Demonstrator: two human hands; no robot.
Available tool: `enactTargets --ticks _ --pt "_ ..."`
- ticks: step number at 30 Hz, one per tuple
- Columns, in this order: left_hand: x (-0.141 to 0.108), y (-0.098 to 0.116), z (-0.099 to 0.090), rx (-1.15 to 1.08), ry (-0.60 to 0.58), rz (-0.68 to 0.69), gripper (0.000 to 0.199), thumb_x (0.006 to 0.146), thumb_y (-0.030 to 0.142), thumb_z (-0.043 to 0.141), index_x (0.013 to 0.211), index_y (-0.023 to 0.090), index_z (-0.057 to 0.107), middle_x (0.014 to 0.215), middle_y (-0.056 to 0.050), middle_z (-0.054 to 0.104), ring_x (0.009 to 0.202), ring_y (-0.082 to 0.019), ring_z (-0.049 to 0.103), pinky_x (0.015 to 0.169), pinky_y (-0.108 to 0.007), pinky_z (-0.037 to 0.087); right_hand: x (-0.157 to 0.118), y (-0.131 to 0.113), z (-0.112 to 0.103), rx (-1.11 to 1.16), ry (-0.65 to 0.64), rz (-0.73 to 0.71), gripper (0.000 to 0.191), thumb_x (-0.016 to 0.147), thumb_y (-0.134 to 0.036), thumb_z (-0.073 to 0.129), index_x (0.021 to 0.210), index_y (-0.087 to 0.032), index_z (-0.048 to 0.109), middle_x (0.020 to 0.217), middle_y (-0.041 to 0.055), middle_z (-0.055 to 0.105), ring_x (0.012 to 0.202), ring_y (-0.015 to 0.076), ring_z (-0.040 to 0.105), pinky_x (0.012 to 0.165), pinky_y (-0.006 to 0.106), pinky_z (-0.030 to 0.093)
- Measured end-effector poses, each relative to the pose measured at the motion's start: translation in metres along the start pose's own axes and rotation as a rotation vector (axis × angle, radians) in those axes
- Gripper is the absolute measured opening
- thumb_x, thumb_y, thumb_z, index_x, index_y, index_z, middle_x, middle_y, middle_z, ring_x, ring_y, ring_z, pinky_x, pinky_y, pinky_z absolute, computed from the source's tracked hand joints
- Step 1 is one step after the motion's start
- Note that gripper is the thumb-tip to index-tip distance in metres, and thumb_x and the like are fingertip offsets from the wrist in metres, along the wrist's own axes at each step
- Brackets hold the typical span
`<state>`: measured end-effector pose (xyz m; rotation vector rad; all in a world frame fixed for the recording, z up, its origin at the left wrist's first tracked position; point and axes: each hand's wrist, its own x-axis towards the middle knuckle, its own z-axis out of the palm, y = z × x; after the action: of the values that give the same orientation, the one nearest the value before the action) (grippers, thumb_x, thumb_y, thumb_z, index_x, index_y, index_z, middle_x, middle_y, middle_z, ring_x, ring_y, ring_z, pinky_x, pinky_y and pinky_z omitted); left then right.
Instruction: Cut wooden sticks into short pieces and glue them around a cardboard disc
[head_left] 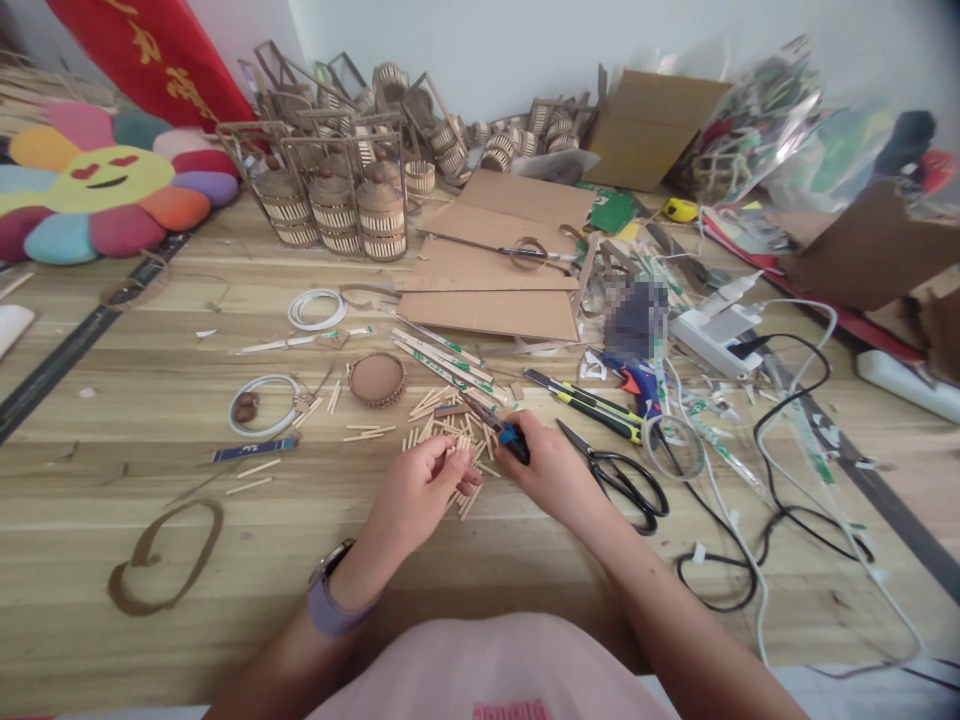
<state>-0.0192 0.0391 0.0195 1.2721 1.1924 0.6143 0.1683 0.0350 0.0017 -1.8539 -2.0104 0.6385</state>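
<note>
My left hand (431,485) is closed on a few short wooden sticks (460,450), pinched between thumb and fingers. Blue-handled pliers (512,440) sit in the grip of my right hand (546,462), jaws pointing up and left over the scattered sticks (429,403). Both hands rest low over this loose pile, a small gap apart. Just beyond it lies a shallow round brown base (377,379) with a braided rim. Right of my right hand are black scissors (619,478) and a yellow-black utility knife (592,404).
Small lidded baskets in frames (337,200) stand at the back left, near a flower cushion (112,190). Cardboard sheets (487,305) lie mid-table. To the right are a glue gun (641,385), a power strip (716,335) and tangled cables (757,520). White coils (264,380) lie left.
</note>
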Motion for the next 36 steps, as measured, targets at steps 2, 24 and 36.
enactTargets --ticks 2,24,36 --pt "0.000 0.000 -0.001 0.001 0.000 0.015 0.029 0.086 0.046 0.052 0.081 0.019 0.062 0.078 -0.005 0.075 0.072 -0.021 0.071 0.065 -0.027 0.053 -0.001 -0.002 -0.001 0.006 -0.009 0.000 0.011 0.084 -0.022 0.054 0.095 -0.021 0.052 0.081 0.0044 0.068 0.075 0.0211 0.064 0.066 0.027 0.043" --pt "-0.006 0.003 -0.001 0.152 0.144 0.109 0.035 0.090 0.041 0.051 0.099 0.017 0.074 0.091 -0.006 0.076 0.091 -0.024 0.069 0.070 -0.025 0.053 -0.004 -0.002 -0.004 -0.021 0.086 0.055 0.015 0.083 -0.024 0.055 0.098 -0.020 0.055 0.083 0.0069 0.071 0.074 0.0243 0.067 0.064 0.030 0.045" --pt "-0.004 -0.007 0.002 0.156 0.176 0.214 0.026 0.086 0.031 0.056 0.100 0.020 0.076 0.105 -0.007 0.076 0.100 -0.023 0.068 0.083 -0.030 0.055 0.047 -0.002 -0.014 -0.246 0.058 -0.007 0.019 0.087 -0.016 0.053 0.106 -0.017 0.056 0.097 0.0117 0.072 0.087 0.0256 0.068 0.071 0.030 0.045"
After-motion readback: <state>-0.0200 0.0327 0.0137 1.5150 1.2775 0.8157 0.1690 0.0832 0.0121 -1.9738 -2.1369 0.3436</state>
